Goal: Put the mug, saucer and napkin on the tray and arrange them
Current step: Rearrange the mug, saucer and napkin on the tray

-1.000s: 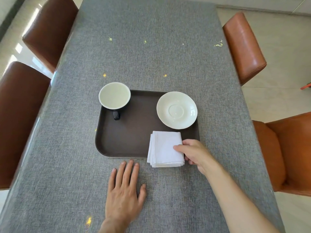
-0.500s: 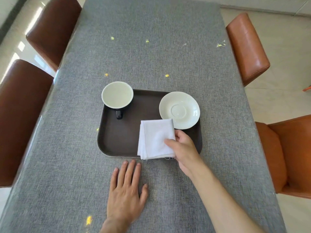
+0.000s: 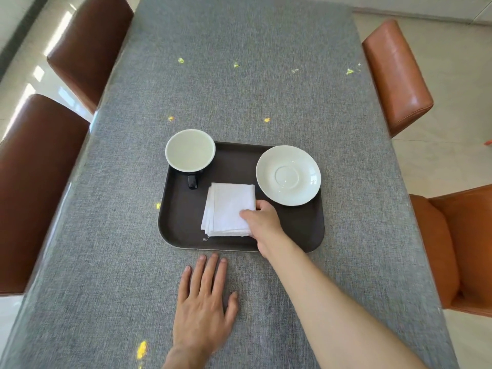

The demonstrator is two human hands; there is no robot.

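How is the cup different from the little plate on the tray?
The dark mug with a pale inside is deep and has a handle; the white round saucer is shallow and has none. The mug stands at the far left corner of the dark brown tray, the saucer at the far right. The mug is dark outside; the saucer is white all over. Both are round, empty and untouched by either hand.

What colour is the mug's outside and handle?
Black, with a pale cream inside; the mug shows best in the head view, its only view.

grey cloth-covered table [image 3: 239,89], dark tray [image 3: 181,225] on it, left hand [image 3: 203,312] flat, yellow specks [image 3: 142,348]
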